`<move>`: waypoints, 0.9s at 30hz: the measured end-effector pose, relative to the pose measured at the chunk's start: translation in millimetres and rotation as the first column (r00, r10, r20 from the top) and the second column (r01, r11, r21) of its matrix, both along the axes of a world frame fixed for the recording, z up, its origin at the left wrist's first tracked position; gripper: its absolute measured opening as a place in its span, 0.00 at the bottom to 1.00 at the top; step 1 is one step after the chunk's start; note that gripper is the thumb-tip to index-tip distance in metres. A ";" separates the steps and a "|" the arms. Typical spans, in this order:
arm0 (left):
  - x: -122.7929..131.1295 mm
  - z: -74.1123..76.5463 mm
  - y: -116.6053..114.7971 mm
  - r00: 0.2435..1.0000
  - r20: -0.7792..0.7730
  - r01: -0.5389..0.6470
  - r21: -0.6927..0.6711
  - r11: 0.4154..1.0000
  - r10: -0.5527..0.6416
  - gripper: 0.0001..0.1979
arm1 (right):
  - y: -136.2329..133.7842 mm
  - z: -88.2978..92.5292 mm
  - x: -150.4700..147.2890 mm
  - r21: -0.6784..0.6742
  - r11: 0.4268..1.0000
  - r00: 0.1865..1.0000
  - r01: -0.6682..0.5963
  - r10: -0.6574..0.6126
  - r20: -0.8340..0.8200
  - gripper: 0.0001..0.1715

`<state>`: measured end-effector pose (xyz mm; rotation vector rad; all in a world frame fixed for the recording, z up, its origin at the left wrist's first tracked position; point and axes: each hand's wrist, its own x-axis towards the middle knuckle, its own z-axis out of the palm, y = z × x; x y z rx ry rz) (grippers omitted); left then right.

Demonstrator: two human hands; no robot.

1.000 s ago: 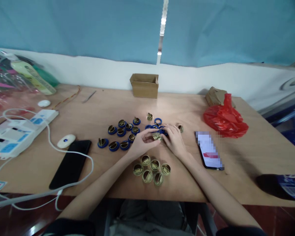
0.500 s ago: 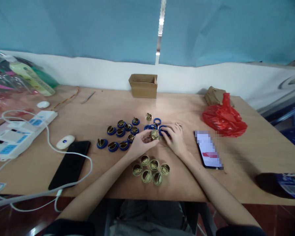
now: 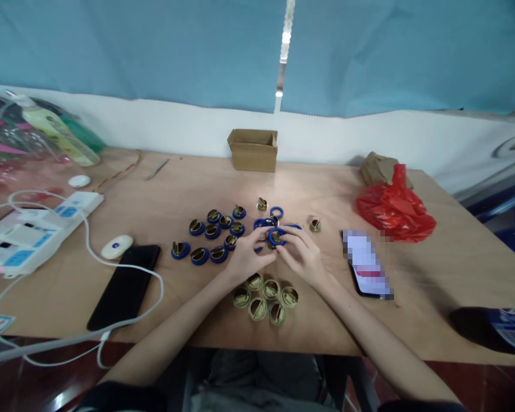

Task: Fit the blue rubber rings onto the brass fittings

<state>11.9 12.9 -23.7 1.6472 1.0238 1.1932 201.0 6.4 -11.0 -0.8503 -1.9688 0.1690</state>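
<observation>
My left hand [image 3: 246, 257] is closed, with thumb and fingertips pinching a round brass fitting [image 3: 277, 238]. From the other side, my right hand [image 3: 305, 256] pinches a blue ring [image 3: 270, 235] over that fitting; whether it is seated round the rim I cannot tell. Just beyond my fingers lie loose blue rings [image 3: 277, 212], partly covered by my hands. On the left, several brass fittings with blue rings around them [image 3: 212, 231] sit in a group. Below my wrists are several brass fittings without rings [image 3: 270, 289]. Two more stand apart, one behind [image 3: 262, 204] and one to the right [image 3: 315, 225].
A small open cardboard box [image 3: 254, 157] stands at the back. On the right are a lit phone [image 3: 367, 266], a red plastic bag [image 3: 395, 212] and a dark blue package [image 3: 498, 329]. A black phone [image 3: 124, 286], white cable and power strip [image 3: 38, 234] lie on the left.
My right hand has come left from the loose rings, bringing a blue ring to the brass fitting in my left hand. The fitting at the right, formerly mostly hidden, now shows.
</observation>
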 end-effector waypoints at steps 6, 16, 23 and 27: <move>2.9 1.6 2.6 0.960 0.274 0.094 -0.135 0.986 -0.054 0.27 | 3.0 -5.2 -2.3 -0.102 0.995 1.000 0.019 -0.020 -0.013 0.22; -2.2 9.9 8.4 0.885 0.466 0.212 -0.389 0.897 -0.007 0.37 | -0.1 1.0 -2.9 -0.058 0.997 0.998 0.054 -0.055 -0.024 0.22; -2.8 10.4 9.0 0.829 0.558 0.254 -0.417 0.873 0.026 0.33 | -1.2 4.3 -2.1 -0.060 0.997 0.999 0.038 -0.038 0.002 0.19; -2.8 11.4 9.1 0.810 0.585 0.262 -0.431 0.863 0.047 0.33 | -4.0 3.3 -4.1 -0.023 0.999 0.998 0.048 -0.048 -0.027 0.15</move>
